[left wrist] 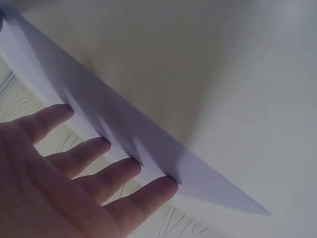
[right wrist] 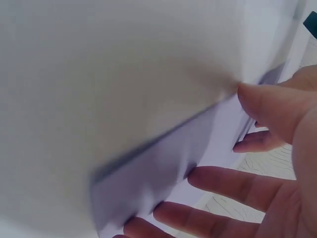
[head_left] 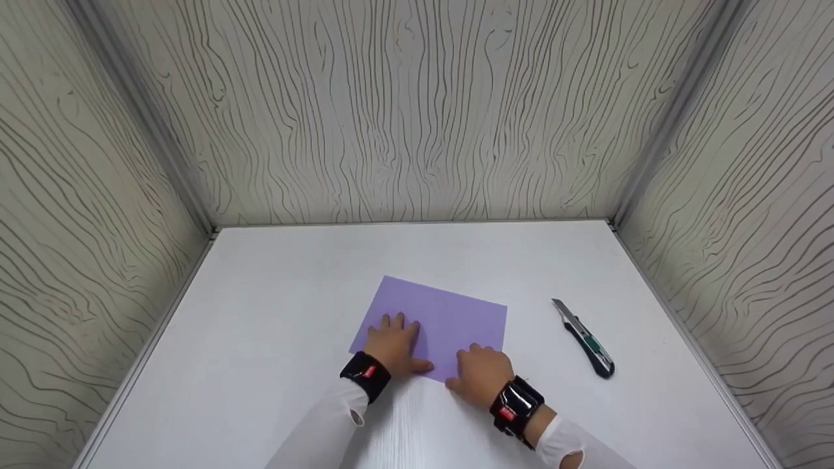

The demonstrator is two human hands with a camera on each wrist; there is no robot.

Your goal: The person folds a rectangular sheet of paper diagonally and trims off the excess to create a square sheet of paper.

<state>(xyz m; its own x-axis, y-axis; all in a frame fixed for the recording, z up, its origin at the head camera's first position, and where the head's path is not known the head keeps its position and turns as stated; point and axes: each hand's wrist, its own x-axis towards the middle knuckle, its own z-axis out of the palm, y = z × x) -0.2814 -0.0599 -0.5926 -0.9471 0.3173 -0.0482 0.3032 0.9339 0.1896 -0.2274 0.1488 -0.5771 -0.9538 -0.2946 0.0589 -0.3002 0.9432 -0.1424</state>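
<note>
A purple sheet of paper (head_left: 456,319) lies slightly turned on the white table. My left hand (head_left: 391,348) lies on its left part, fingers spread and thumb pointing right. In the left wrist view the left fingertips (left wrist: 163,186) touch the sheet. My right hand (head_left: 483,378) rests on the near right corner, covering it. There, in the right wrist view, the right fingers (right wrist: 233,186) press on the paper and the thumb touches its near edge. To the right of the sheet lies a utility knife (head_left: 589,345) with a black and green handle and its blade out, apart from both hands.
The white table (head_left: 280,280) is bounded by wood-grain patterned panels at the back (head_left: 417,117), left and right. Grey metal strips run along the corners and the table's side edges. Each wrist wears a black band (head_left: 366,376).
</note>
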